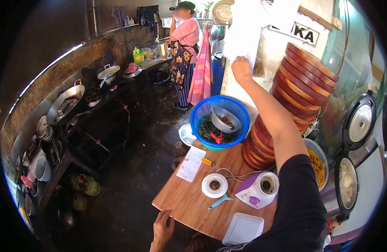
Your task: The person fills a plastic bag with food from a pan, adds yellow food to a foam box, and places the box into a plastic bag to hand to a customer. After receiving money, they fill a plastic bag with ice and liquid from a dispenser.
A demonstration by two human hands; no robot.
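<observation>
My right hand (242,69) is raised at the far side, its fingers curled in front of hanging white paper (244,31). Glare hides whether it grips the sheet. Low at the table's left corner, my left hand (163,227) is loosely bent and holds nothing visible. On the wooden table (189,197) stand a white cup on a saucer (214,186) with dark contents and a purple-and-white blender base (257,191). A light-blue-handled brush or scoop (220,201), a yellow lighter (207,161), a written sheet (191,164) and a white plastic lid (243,229) lie around them.
Stacked wooden plates (300,86) tower beside my right arm. A blue basket (195,110) holds greens and a metal bowl (225,119). Open rice cookers (361,122) stand right. Another person (186,54) stands behind, near the stove counter with a wok (67,103).
</observation>
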